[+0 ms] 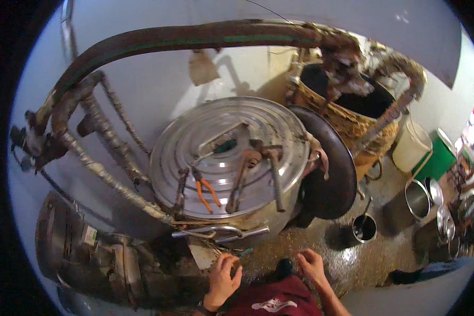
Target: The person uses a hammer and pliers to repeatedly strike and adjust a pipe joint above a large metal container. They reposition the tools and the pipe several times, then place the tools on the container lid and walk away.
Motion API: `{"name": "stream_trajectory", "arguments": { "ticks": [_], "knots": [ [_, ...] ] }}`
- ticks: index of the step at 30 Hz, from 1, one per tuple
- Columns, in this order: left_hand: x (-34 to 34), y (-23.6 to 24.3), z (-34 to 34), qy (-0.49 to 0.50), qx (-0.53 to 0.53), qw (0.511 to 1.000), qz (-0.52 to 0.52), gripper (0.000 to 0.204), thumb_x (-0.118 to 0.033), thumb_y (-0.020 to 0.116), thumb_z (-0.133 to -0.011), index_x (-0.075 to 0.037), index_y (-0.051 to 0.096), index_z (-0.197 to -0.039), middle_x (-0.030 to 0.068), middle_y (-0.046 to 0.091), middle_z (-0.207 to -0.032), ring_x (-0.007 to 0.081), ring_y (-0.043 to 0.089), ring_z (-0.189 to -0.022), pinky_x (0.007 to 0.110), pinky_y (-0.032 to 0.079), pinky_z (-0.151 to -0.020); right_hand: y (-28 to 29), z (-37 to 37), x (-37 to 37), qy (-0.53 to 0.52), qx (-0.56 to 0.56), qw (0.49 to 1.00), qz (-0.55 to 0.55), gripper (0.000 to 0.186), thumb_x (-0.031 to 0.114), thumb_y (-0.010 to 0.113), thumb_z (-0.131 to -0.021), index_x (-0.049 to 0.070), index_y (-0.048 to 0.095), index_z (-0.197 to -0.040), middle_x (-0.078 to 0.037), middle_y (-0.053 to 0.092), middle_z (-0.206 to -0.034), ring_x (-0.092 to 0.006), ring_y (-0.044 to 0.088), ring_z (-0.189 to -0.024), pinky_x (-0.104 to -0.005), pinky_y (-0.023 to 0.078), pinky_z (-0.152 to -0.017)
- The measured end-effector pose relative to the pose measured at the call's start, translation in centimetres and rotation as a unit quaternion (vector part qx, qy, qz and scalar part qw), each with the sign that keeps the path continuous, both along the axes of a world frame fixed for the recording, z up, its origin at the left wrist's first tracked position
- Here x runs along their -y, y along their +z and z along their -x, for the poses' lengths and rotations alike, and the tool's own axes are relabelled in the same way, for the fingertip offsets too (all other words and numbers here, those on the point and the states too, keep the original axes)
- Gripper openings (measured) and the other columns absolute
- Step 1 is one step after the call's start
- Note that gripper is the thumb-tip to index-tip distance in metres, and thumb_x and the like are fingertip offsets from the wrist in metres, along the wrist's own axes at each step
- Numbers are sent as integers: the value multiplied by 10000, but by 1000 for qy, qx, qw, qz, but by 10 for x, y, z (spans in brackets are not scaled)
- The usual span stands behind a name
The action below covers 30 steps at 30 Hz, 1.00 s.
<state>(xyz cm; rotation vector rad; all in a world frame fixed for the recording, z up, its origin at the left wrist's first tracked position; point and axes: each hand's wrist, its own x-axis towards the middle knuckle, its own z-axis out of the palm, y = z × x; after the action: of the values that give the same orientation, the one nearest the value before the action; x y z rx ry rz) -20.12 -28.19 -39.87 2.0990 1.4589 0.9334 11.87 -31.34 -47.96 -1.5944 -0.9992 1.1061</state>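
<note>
My left hand [224,280] is held in front of my body with thumb and fingers apart, loosely bent and empty. My right hand [312,266] hovers on the other side, fingers slightly curled, with nothing visible in it. Beyond both hands is a large round metal lid [189,131] on a big pot. Pliers with orange handles [207,194] lie on its near part. Beside them are a hammer [275,181], a rusty long-handled tool [240,181] and a dark narrow tool [181,190]. Neither hand touches them. The pot's metal handle [224,231] is closest to my left hand.
A thick wrapped pipe [184,37] arches over the pot. A dark round pan [329,168] leans at its right. Behind stands a crusted barrel [363,124]. White [411,145] and green buckets [441,155] and a small metal pot [364,228] stand on the wet floor.
</note>
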Motion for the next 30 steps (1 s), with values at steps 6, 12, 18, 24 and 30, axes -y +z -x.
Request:
{"name": "stream_trajectory", "arguments": {
  "ticks": [6,12,18,24,30],
  "knots": [
    [32,-25,13,-80,6,988,131,356,-247,732,-1020,-55,645,-1307,126,536,-1299,283,710,-919,434,579,-726,37,12,1,-19,-65,997,-21,181,145,650,-1071,-8,708,-1149,-13,628,-714,-95,567,-536,-290,440,-466],
    [27,-26,6,-31,-20,996,84,350,-274,699,-1044,-45,644,-1303,139,545,-1328,338,707,-848,466,572,-692,77,63,-53,121,0,987,-110,201,167,663,-1070,15,704,-1197,14,645,-790,-56,544,-636,-264,437,-530],
    [31,-43,23,-69,-149,979,119,412,-284,738,-997,-42,638,-1315,210,568,-1326,431,704,-955,517,579,-792,93,111,-62,265,55,939,-212,232,177,706,-1045,62,708,-1247,-36,694,-797,-82,614,-706,-308,537,-654],
    [35,-32,16,-175,-50,975,129,339,-246,740,-1021,-29,640,-1262,132,611,-1205,253,695,-979,381,557,-835,56,105,-54,327,34,917,-228,288,272,720,-1032,68,715,-1235,-212,743,-975,-284,732,-832,-385,579,-763],
    [23,22,-24,-141,308,856,392,178,-175,735,-1043,-65,608,-1102,-12,553,-954,75,531,-807,258,451,-728,28,85,-46,375,-233,892,-98,221,117,670,-1061,36,660,-1266,-15,696,-1126,-111,639,-1056,-309,531,-942]
  ]
}}
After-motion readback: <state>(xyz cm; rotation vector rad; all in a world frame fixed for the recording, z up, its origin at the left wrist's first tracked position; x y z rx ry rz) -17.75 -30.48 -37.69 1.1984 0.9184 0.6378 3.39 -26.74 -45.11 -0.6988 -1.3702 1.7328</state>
